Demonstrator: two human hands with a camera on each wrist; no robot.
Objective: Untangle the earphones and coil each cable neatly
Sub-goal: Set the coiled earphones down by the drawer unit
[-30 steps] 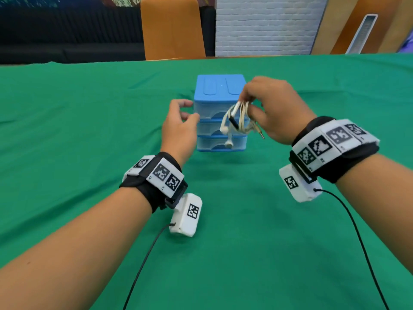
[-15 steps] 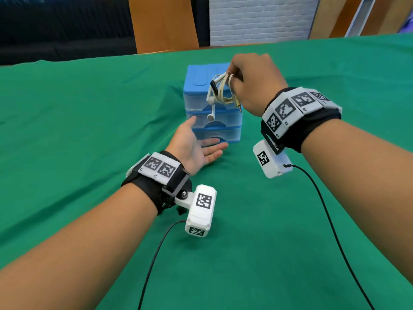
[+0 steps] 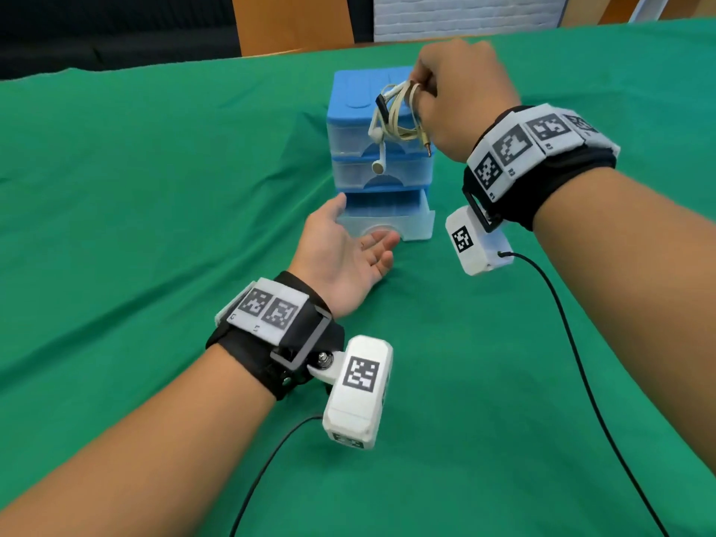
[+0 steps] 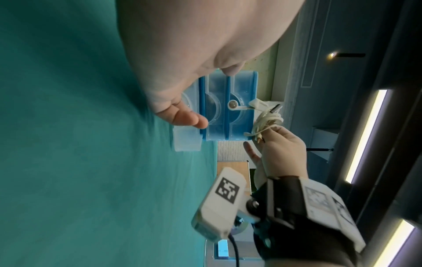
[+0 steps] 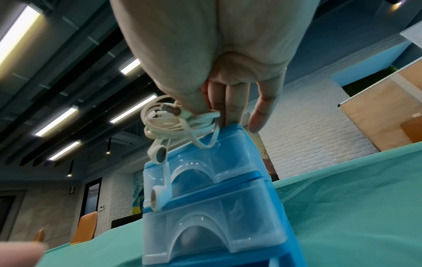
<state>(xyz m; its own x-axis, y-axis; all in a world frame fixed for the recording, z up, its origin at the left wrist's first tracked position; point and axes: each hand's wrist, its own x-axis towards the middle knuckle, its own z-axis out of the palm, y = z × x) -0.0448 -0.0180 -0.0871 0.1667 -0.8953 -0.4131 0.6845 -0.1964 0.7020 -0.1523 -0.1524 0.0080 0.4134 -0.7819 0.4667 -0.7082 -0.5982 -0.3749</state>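
Right hand pinches coiled earphones above drawers; left hand open, palm up at pulled-out bottom drawer. Dangling buds may snag, loosening coil.

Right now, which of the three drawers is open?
The bottom drawer, pulled out toward the left hand; the two drawers above sit flush in the blue drawer unit.

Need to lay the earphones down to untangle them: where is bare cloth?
Bare green cloth lies left of the drawer unit, also between the forearms. Crowded: before the open bottom drawer, where the left hand rests. The right hand holds the earphones.
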